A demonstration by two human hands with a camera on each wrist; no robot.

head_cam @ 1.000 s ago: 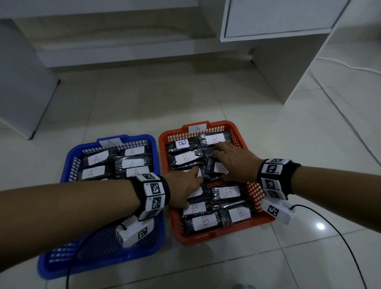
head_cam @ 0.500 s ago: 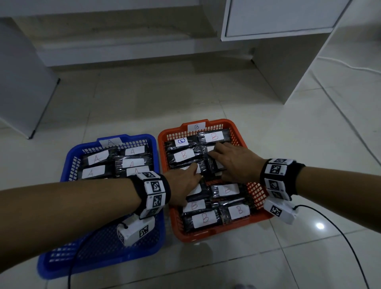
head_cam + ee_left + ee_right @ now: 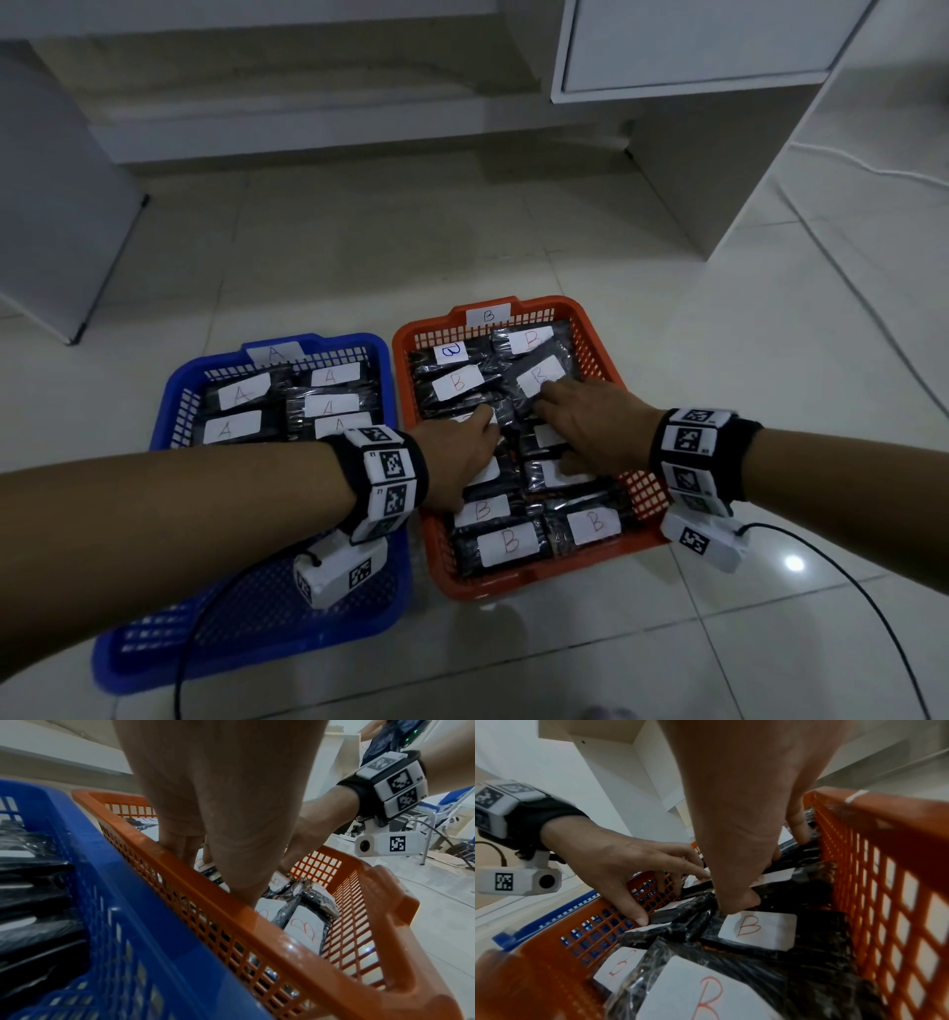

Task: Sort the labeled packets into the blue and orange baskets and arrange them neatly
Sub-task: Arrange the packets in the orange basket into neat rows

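Observation:
The orange basket (image 3: 513, 588), tagged B, holds rows of black packets with white B labels. Beside it on the left, the blue basket (image 3: 349, 340), tagged A, has several A packets (image 3: 241, 393) at its far end. Both hands are inside the orange basket. My right hand (image 3: 552, 426) curls its thumb and fingers round the near end of a tilted B packet (image 3: 539, 377), as the right wrist view shows (image 3: 757, 880). My left hand (image 3: 482, 426) lies spread on the packets in the middle of the left column, with its fingers fairly straight (image 3: 672, 897).
The baskets stand side by side on a pale tiled floor (image 3: 719, 411). A white cabinet (image 3: 693, 46) with a side panel (image 3: 719, 180) rises behind on the right, and a grey panel (image 3: 51, 205) stands at the left. Black cables (image 3: 847, 591) trail from the wrist cameras.
My right hand has drawn back a little toward me, and the tilted B packet's label now shows beyond its fingers. The left hand has hardly moved.

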